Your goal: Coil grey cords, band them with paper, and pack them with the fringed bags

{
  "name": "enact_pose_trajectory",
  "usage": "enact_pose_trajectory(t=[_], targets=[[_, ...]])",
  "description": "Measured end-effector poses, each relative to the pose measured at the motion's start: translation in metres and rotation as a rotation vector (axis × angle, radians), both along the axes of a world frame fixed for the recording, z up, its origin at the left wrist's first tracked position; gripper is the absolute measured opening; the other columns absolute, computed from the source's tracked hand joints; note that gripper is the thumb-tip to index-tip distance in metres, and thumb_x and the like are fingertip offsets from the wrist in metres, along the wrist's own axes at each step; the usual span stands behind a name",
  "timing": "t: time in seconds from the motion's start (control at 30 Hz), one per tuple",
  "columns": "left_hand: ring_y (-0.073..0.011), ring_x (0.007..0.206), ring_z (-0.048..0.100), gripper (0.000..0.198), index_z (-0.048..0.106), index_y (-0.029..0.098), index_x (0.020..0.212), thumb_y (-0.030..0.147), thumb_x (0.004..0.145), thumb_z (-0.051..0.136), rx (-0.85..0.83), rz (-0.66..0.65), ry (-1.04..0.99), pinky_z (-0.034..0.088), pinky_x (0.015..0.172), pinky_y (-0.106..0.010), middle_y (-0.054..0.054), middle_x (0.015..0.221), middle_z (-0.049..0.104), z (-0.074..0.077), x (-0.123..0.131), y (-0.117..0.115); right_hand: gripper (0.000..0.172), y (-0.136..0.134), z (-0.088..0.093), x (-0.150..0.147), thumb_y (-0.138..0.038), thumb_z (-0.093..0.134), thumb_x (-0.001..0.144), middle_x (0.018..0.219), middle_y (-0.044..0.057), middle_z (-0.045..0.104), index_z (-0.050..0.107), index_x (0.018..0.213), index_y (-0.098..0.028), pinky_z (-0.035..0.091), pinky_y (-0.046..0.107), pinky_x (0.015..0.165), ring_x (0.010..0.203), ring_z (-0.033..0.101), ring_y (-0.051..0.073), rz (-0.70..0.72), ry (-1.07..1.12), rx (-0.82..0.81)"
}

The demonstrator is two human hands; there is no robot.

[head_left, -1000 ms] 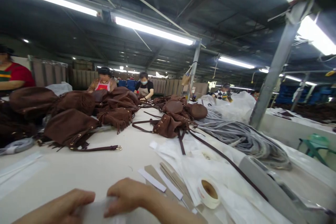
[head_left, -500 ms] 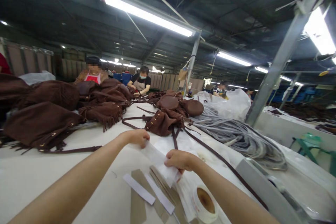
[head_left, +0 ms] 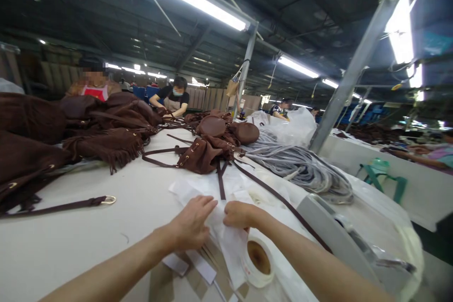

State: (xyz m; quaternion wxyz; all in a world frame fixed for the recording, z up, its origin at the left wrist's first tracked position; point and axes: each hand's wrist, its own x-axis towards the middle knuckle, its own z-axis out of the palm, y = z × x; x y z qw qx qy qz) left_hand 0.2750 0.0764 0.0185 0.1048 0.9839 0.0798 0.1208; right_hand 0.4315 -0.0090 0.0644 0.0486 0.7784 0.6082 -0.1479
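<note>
My right hand [head_left: 239, 215] is closed in a pinch on a thin, translucent white sheet [head_left: 231, 250], which hangs down below the fingers. My left hand [head_left: 193, 224] lies over the sheet's left side, fingers stretched out and slightly apart. Just beyond both hands is a brown fringed-style drawstring bag [head_left: 200, 155] with a dark strap [head_left: 221, 181] running toward them. Beneath the hands lie grey-brown card strips [head_left: 198, 281] and white strips [head_left: 201, 266], partly covered by the left forearm and sheet. A white tape roll [head_left: 267, 273] with a brown core sits by my right wrist.
Brown bags [head_left: 102, 144] are heaped on the left of the white table [head_left: 88, 240]. A strap with a metal ring [head_left: 109, 200] lies nearer. Grey cords [head_left: 300, 165], a grey tape dispenser-like device [head_left: 336, 240] and a metal post [head_left: 348, 75] stand right. Co-workers sit beyond.
My left hand has come back toward me and right, from pinching the sheet's far end to lying open over it. The view has shifted right; the right hand still pinches the sheet.
</note>
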Motion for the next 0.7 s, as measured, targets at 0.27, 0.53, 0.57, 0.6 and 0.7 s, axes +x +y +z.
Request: enact_pose_trajectory(t=[0.27,0.53,0.57,0.6,0.7], targets=[[-0.0405,0.138,0.029,0.066,0.03,0.026,0.147,0.02,0.085,0.051,-0.021,-0.036,0.092,0.023,0.111,-0.063,-0.019,0.15,0.033,-0.028,-0.001,-0.037,0.021,-0.072,0.016,-0.02,-0.024,0.045,0.096,0.107,0.016,0.066,0.061,0.105,-0.013,0.045,0.037,0.08,0.099,0.063,0.027,-0.113,-0.202,0.251],[-0.0448,0.139,0.026,0.062,0.037,0.035,0.144,0.02,0.087,0.055,0.012,-0.093,0.157,0.024,0.107,-0.068,-0.017,0.153,0.028,-0.021,-0.002,-0.032,0.024,-0.151,-0.033,-0.023,-0.018,0.066,0.074,0.109,0.005,0.067,0.06,0.096,-0.024,0.045,0.028,0.07,0.093,0.065,0.024,-0.016,-0.203,0.256],[-0.045,0.139,0.026,0.062,0.038,0.036,0.144,0.02,0.087,0.056,0.012,-0.095,0.163,0.024,0.107,-0.067,-0.017,0.153,0.028,-0.021,-0.001,-0.031,0.024,-0.15,-0.037,-0.022,-0.013,0.061,0.075,0.113,0.005,0.065,0.06,0.097,-0.024,0.045,0.028,0.072,0.097,0.063,0.024,-0.012,-0.209,0.27],[-0.0452,0.139,0.026,0.062,0.038,0.036,0.144,0.021,0.087,0.056,0.012,-0.101,0.168,0.024,0.107,-0.067,-0.017,0.154,0.028,-0.02,-0.001,-0.03,0.024,-0.148,-0.039,-0.02,-0.011,0.058,0.076,0.114,0.005,0.064,0.06,0.096,-0.024,0.045,0.028,0.074,0.099,0.062,0.023,-0.018,-0.203,0.271],[-0.0461,0.138,0.026,0.059,0.038,0.041,0.143,0.024,0.089,0.056,0.015,-0.15,0.177,0.025,0.107,-0.067,-0.014,0.155,0.026,-0.017,-0.001,-0.027,0.013,-0.144,-0.032,-0.003,-0.014,0.056,0.076,0.1,0.003,0.065,0.058,0.087,-0.022,0.042,0.028,0.073,0.09,0.061,0.021,-0.065,-0.094,0.302]])
